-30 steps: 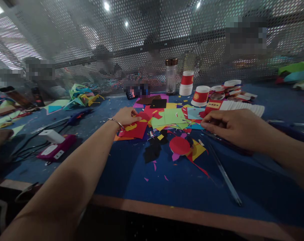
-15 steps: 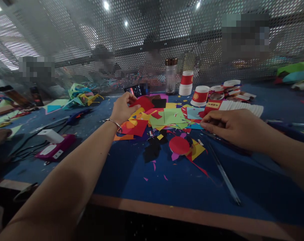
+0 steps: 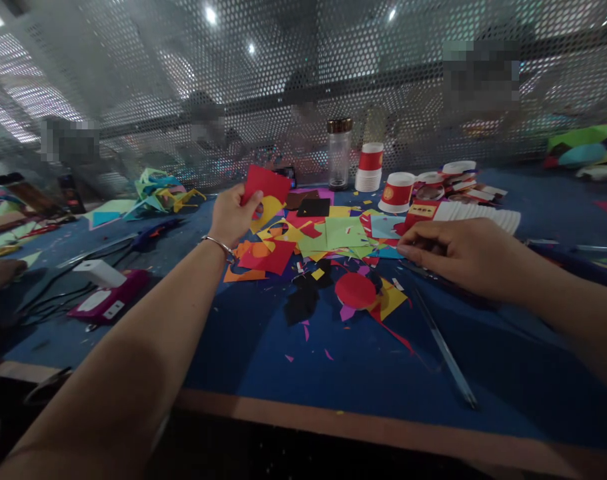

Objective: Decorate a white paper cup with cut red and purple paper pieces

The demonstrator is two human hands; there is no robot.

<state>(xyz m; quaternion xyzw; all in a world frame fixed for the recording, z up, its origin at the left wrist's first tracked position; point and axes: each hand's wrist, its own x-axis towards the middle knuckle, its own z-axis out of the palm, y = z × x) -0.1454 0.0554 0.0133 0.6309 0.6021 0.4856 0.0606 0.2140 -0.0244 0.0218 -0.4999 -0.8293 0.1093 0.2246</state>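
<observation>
My left hand (image 3: 232, 217) is raised above the paper pile and pinches a red paper sheet (image 3: 266, 185) with a yellow scrap (image 3: 266, 209) hanging behind it. A thin bracelet circles that wrist. My right hand (image 3: 456, 255) rests on the blue table with its fingers curled, fingertips at the right edge of the pile of coloured paper pieces (image 3: 333, 237). Whether those fingers grip anything is hidden. A red paper circle (image 3: 355, 290) and black scraps (image 3: 303, 299) lie in front of the pile.
A clear ruler (image 3: 443, 349) lies near my right forearm. Red-and-white paper cups (image 3: 397, 191) and a glass bottle (image 3: 338, 153) stand behind the pile. A magenta device with cables (image 3: 106, 300) sits at left. A perforated metal screen (image 3: 303, 93) closes the table's far side.
My left hand has lifted the red sheet off the pile and raised it upright. My right hand has stayed in place.
</observation>
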